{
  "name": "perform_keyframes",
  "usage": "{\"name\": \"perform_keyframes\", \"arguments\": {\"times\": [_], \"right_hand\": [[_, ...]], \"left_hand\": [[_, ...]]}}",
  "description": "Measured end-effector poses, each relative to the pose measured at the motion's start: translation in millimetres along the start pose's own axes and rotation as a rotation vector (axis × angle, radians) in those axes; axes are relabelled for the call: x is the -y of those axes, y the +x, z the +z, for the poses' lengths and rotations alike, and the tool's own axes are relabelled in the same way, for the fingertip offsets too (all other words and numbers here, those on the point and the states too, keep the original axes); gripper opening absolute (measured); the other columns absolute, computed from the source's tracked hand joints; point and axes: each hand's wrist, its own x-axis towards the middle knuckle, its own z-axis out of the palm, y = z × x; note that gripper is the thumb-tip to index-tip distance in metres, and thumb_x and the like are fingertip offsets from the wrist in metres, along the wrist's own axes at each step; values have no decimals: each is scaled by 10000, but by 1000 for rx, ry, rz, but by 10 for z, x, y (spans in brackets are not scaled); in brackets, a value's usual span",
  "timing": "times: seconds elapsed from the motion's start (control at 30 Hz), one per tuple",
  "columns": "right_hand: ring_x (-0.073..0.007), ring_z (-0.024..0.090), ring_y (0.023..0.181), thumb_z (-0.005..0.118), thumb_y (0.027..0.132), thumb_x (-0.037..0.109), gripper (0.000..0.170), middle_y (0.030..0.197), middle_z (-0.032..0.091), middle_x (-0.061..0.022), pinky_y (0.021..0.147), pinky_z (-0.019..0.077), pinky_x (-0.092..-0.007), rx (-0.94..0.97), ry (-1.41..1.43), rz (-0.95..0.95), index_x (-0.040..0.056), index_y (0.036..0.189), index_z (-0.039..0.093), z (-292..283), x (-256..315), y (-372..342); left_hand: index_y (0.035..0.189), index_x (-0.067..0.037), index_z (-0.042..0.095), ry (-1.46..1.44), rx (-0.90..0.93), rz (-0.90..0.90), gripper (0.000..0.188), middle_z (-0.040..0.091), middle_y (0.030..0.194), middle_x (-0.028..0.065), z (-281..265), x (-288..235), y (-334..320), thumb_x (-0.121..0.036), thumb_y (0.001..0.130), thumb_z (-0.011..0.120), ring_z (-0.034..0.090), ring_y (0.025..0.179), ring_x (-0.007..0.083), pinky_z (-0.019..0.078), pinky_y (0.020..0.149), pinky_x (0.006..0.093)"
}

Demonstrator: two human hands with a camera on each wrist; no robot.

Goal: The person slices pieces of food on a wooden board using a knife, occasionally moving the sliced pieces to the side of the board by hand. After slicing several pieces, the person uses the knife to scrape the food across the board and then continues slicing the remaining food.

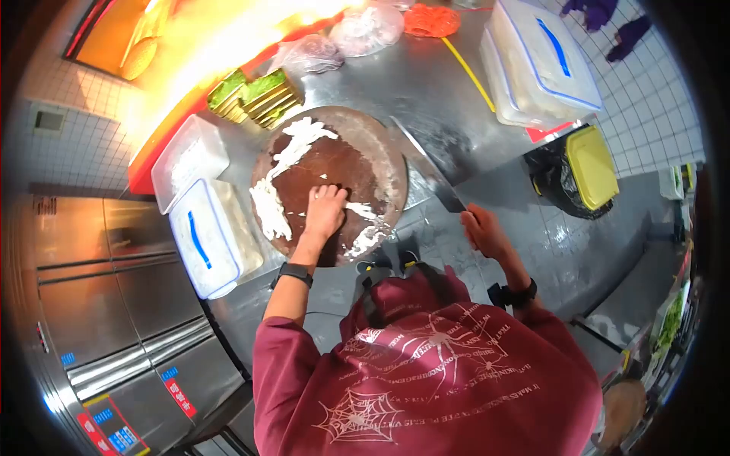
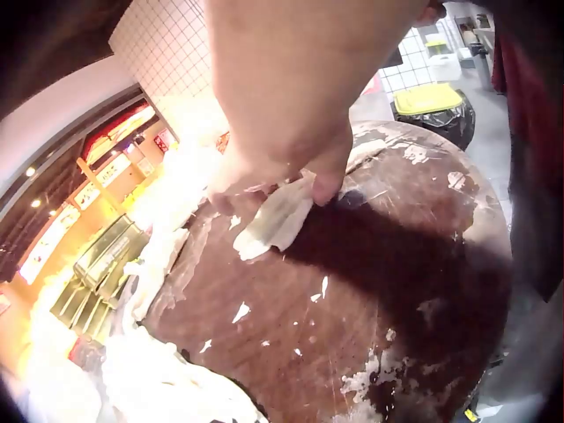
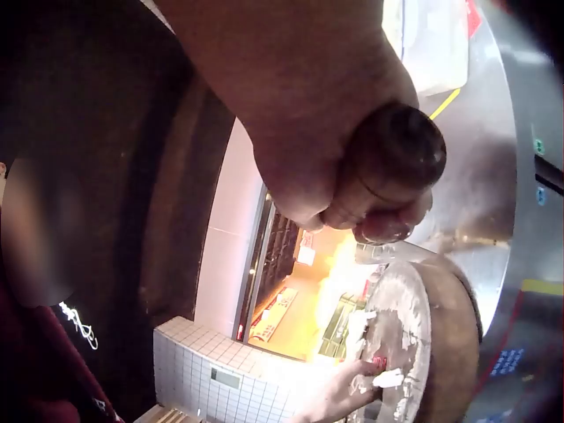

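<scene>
A thick round chopping block with a dark, worn middle lies under my left hand. In the left wrist view its fingers and thumb pinch a soft, flat white piece of food, close over the wood. More white strips lie along the block's far and left sides, with small scraps around them. Off the block's right side, my right hand grips a cleaver by its round wooden handle. The long cleaver blade points away and to the left, its tip near the block's rim.
Left of the block stand an uncovered clear tub and a lidded plastic box. Stacked green-and-gold packs and plastic bags sit behind. At the right are more lidded boxes and a bin with a yellow lid.
</scene>
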Motion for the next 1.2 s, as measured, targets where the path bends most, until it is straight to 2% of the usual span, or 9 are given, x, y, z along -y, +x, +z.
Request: {"name": "perform_keyframes", "arguments": {"times": [0.17,0.3,0.43,0.57,0.6,0.7,0.9,1.1,1.2], "right_hand": [[-99,468,422,495,1020,286,326,553,488,-15,396,358,-291,17,39,23,49,795,497,101,-18,-13],[-98,469,422,500,1021,285,328,547,487,-14,398,360,-293,24,13,34,44,799,492,299,122,47],[-99,471,421,506,1021,283,319,550,496,-17,406,369,-292,42,-23,9,42,812,508,521,320,133],[-102,494,436,515,1017,291,313,570,512,-20,419,389,-297,101,-90,-2,38,833,530,758,578,229],[-107,504,441,516,1016,296,315,575,517,-23,422,396,-300,124,-95,-9,37,839,535,808,618,256],[-125,519,446,514,1016,310,323,577,519,-27,430,406,-311,154,-197,-9,40,840,533,935,701,316],[-143,528,448,510,1015,339,358,570,517,-41,448,417,-329,179,-270,20,33,830,523,1025,852,279],[-159,538,448,512,1012,339,369,563,525,-49,452,419,-337,159,-208,51,30,810,533,906,632,417],[-176,546,448,520,1006,333,364,562,539,-66,457,426,-349,161,-207,29,26,811,539,761,661,488]], "left_hand": [[988,-93,589,16,26,-119,278,620,931,92,25,2,-172,-207,748,671,610,946,286,413,844,447],[948,-67,592,-236,-98,-394,268,650,906,146,-75,126,-297,-222,748,678,640,909,328,458,768,467],[989,-69,609,-589,-268,-894,279,662,798,172,-285,478,-519,-253,800,701,658,760,352,505,720,445],[1011,-25,594,-690,-481,-922,322,654,825,159,-404,839,-716,-253,820,719,641,767,309,499,750,406],[1049,-10,580,-616,-392,-956,354,654,934,175,-369,926,-716,-256,834,716,645,868,332,495,792,417],[1084,-16,575,-344,-406,-846,382,652,901,154,-249,959,-743,-255,834,736,637,822,328,498,757,425],[1116,-85,603,-244,-336,-819,287,606,1000,145,-479,915,-724,-182,855,670,586,948,352,477,814,452],[1086,-70,629,-213,-492,-551,269,612,1071,107,-563,1045,-5,-101,823,677,553,1041,348,460,881,454],[1134,-116,637,-63,-427,-567,333,625,1108,95,-350,1215,461,-154,812,710,539,1110,334,435,928,460]]}}
